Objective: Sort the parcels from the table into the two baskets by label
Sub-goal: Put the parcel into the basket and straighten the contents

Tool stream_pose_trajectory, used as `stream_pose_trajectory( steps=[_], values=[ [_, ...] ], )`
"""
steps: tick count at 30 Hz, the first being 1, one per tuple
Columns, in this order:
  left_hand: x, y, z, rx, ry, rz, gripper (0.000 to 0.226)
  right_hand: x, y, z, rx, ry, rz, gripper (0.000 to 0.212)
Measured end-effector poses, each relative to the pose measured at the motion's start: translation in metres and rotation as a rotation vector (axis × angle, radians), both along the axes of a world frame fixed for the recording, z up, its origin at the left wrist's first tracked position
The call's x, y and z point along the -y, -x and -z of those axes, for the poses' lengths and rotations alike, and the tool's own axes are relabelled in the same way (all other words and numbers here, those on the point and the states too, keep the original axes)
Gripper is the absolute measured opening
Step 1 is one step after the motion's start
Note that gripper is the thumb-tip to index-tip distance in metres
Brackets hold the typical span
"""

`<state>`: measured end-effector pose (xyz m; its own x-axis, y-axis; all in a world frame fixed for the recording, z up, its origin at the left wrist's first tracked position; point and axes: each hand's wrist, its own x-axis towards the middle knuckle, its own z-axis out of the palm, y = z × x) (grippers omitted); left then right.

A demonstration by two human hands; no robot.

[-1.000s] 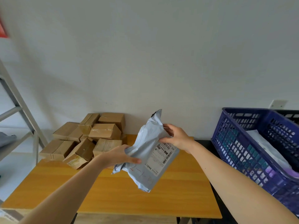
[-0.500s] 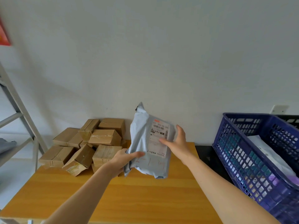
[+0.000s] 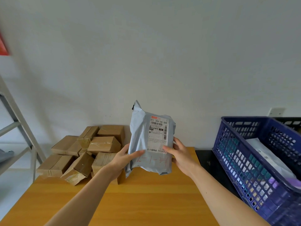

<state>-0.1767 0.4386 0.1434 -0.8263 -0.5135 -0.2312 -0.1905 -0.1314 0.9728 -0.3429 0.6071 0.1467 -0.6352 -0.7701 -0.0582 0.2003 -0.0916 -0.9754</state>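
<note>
Backdrop: white wall behind a wooden table (image 3: 146,203).
Mailer: grey mailer (image 3: 143,144) held upright over the table's far side, long axis vertical, label (image 3: 158,132) facing the camera.
Left hand (image 3: 120,159): pinches the lower left edge, thumb across the front.
Right hand (image 3: 180,154): pinches the lower right edge, thumb on the label.
Baskets: blue basket (image 3: 236,160) to the right, on the right hand's side; black basket (image 3: 290,119) behind it.
Boxes (image 3: 102,144): piled at left.

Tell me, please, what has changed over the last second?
The grey parcel was turned from tilted to upright, label facing the camera. Both hands kept hold; the right hand slid from its top edge down to its lower right side, the left hand stays lower left. Boxes, table and blue basket unchanged.
</note>
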Motion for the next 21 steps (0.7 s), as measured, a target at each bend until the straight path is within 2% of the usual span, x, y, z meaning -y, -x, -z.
stream_pose_trajectory(
  steps=[9, 21],
  values=[
    [-0.002, -0.006, -0.016, -0.006, 0.181, -0.068, 0.065, -0.003, -0.008, -0.004, 0.048, 0.037, -0.007, 0.057],
    [-0.004, -0.012, -0.019, -0.070, 0.262, -0.027, 0.040, -0.019, -0.033, -0.002, 0.048, 0.033, 0.101, 0.057]
  ],
)
